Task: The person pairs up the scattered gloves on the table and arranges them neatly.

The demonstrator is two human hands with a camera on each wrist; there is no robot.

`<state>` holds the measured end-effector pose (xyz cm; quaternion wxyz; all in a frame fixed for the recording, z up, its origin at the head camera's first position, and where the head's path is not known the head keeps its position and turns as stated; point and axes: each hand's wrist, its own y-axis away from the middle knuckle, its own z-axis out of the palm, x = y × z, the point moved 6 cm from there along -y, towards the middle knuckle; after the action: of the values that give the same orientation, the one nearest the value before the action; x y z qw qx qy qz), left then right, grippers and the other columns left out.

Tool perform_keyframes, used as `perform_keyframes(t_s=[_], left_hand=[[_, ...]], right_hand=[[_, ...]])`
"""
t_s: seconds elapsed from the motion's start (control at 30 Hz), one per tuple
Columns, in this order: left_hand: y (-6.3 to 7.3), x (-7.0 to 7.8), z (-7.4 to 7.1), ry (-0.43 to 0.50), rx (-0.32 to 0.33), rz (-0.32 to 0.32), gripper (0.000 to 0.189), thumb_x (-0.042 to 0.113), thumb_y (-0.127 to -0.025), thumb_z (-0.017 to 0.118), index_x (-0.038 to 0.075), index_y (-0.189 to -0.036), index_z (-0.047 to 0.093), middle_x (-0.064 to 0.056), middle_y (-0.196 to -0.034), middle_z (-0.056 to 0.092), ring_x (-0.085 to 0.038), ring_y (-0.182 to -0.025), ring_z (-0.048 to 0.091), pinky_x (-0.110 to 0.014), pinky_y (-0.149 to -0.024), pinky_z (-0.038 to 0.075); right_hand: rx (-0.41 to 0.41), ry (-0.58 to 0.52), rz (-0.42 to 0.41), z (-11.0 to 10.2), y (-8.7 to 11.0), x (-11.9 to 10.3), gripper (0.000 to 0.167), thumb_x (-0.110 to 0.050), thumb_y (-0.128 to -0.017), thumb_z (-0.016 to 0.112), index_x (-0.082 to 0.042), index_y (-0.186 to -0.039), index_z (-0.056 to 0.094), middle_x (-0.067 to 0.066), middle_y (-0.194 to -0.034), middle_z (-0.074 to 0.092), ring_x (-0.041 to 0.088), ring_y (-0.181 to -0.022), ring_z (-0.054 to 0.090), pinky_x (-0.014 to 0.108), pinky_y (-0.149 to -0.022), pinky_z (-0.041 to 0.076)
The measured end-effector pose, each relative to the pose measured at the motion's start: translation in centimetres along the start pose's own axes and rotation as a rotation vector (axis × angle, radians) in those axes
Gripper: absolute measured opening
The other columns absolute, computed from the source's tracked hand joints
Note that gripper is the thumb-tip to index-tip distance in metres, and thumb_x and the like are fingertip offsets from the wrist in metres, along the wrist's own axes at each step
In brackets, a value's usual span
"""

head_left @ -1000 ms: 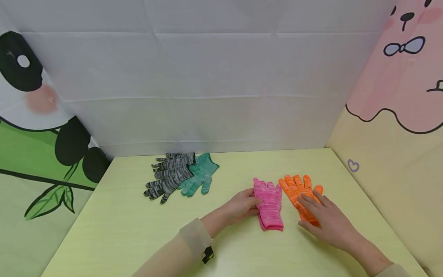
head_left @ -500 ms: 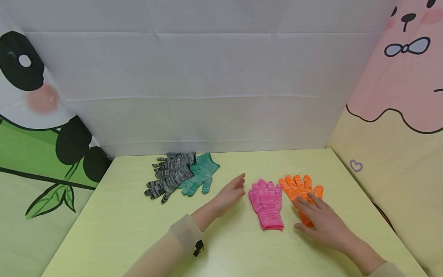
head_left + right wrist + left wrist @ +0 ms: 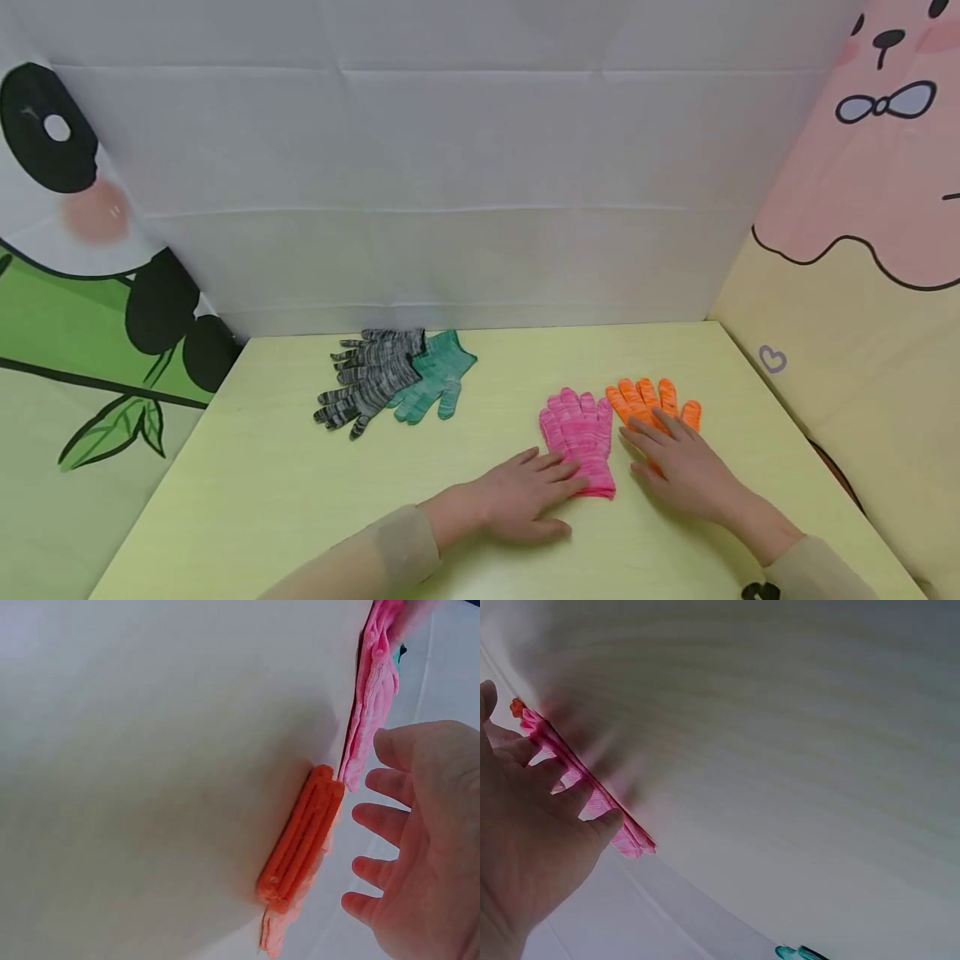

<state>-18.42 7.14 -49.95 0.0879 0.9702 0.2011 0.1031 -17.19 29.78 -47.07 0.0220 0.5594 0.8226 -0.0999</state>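
head view shows, on flat pale-yellow table (image 3: pixel 300 500) under spread left hand (image 3: pixel 521 500) and right hand (image 3: pixel 686 468) holding nothing, flat pink knitted gloves (image 3: pixel 582 432) and flat orange knitted gloves (image 3: pixel 640 402), likely soft, best pinched at cuffs.

Screened workspace (room type unclear): pale table (image 3: pixel 225 500), grey backdrop (image 3: pixel 480 158), cartoon panels (image 3: pixel 847 183).

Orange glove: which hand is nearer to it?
Right. The right hand is over the orange glove, partly hiding it in the head view; the left hand is farther off, at the pink glove.
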Motion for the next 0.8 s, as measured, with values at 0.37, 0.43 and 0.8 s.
perform_keyframes(t_s=[0.37, 0.43, 0.8], left_hand=[[1.3, -0.3, 0.3, -0.030, 0.007, -0.043, 0.073, 0.073, -0.100, 0.030, 0.037, -0.163, 0.025, 0.011, -0.169, 0.018, -0.022, -0.156, 0.012, -0.053, -0.123, 0.014], [1.6, -0.5, 0.3, -0.026, 0.012, -0.046, 0.072, 0.073, -0.100, 0.029, 0.039, -0.163, 0.025, 0.012, -0.169, 0.018, -0.025, -0.157, 0.010, -0.054, -0.123, 0.013], [1.9, -0.8, 0.5, 0.013, 0.022, -0.053, 0.071, 0.075, -0.098, 0.027, 0.043, -0.162, 0.022, 0.013, -0.169, 0.016, -0.030, -0.157, 0.007, -0.058, -0.123, 0.012]], right_hand=[[0.020, -0.013, -0.007, -0.5, -4.2, 0.6, 0.047, -0.023, -0.100, 0.067, -0.005, -0.143, 0.060, 0.022, -0.148, 0.053, 0.053, -0.142, 0.034, 0.068, -0.111, 0.030], [0.031, -0.012, -0.012, -0.3, -5.2, 0.7, 0.044, -0.023, -0.100, 0.068, -0.005, -0.140, 0.063, 0.023, -0.146, 0.054, 0.053, -0.140, 0.037, 0.068, -0.110, 0.033], [-0.012, -0.069, 0.141, 1.5, -9.6, 1.0, 0.024, -0.025, -0.100, 0.067, -0.010, -0.116, 0.076, 0.022, -0.138, 0.060, 0.052, -0.139, 0.037, 0.067, -0.112, 0.030]])
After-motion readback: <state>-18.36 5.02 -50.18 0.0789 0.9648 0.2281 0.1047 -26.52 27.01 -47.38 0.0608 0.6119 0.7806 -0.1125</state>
